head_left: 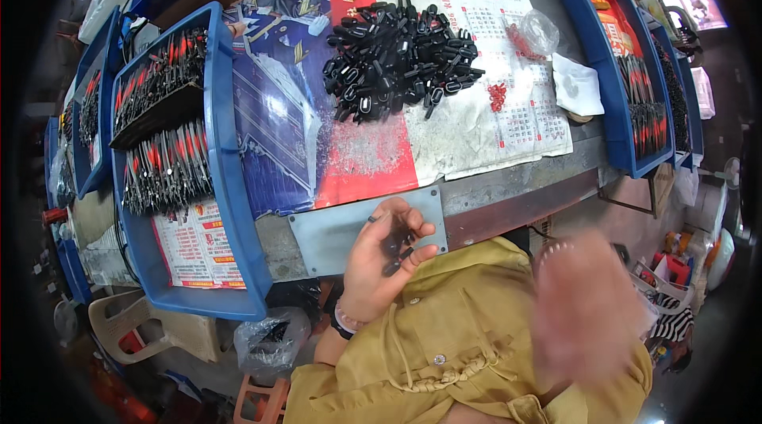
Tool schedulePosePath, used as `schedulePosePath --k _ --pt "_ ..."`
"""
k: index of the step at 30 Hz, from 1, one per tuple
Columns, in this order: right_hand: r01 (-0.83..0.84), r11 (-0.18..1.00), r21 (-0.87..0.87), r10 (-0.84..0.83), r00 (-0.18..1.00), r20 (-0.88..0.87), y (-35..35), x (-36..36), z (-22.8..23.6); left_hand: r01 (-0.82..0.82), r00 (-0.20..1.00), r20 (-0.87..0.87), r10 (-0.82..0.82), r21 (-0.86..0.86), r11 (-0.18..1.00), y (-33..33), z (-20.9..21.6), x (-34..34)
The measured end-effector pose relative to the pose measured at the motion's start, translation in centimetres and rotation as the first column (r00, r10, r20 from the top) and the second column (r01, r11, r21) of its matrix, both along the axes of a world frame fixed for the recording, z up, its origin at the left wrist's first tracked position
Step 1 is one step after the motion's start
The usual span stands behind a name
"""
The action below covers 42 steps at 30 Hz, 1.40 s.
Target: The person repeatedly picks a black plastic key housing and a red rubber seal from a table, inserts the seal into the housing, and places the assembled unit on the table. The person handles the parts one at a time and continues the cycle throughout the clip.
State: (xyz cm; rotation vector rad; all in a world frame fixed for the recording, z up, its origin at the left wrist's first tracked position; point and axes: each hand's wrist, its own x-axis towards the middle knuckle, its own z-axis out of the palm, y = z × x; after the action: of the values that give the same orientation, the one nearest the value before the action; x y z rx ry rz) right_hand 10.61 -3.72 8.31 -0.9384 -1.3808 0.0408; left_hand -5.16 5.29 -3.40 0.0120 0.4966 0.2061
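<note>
My left hand (379, 257) is raised over the grey metal plate (321, 237) at the table's front edge. Its fingers curl round a few small black plastic pieces (394, 248), whose exact shape is partly hidden. My right hand (587, 305) is off to the right in front of my body, smeared by motion, so its fingers and anything in them cannot be made out. Beyond the plate lies a big heap of small black oblong pieces (389, 67), some showing a pale oval outline. A little pile of tiny red parts (497, 97) sits to the heap's right.
At the left stands a blue tray (254, 265) with rows of thin black-and-red pieces; another blue tray (623, 138) is at the right. Near the right one are a clear plastic bag (541, 33) and a white paper (577, 87). Printed sheets (468, 142) cover the tabletop.
</note>
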Motion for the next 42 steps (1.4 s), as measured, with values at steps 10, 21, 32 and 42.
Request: schedulePosePath --k 10,21,32,42 --pt "0.547 0.664 -0.509 -0.068 0.723 0.688 5.4 8.0 -11.8 0.044 0.998 0.053 -0.04 -0.081 0.996 0.3 0.6 0.1" --pt "0.449 0.62 -0.644 0.032 0.805 0.592 4.4 7.6 -11.1 0.064 0.993 -0.11 -0.037 0.25 0.966 -0.8 2.0 0.4" --pt "-0.43 0.684 -0.589 -0.078 0.76 -0.645 -1.9 1.2 -8.3 0.213 0.947 -0.319 0.043 0.719 0.661 -2.5 2.2 2.2" --pt "0.281 0.532 -0.799 -0.421 0.906 0.039 -3.5 7.7 -9.8 0.205 0.955 -0.297 0.001 0.66 0.723 -2.9 2.7 2.8"
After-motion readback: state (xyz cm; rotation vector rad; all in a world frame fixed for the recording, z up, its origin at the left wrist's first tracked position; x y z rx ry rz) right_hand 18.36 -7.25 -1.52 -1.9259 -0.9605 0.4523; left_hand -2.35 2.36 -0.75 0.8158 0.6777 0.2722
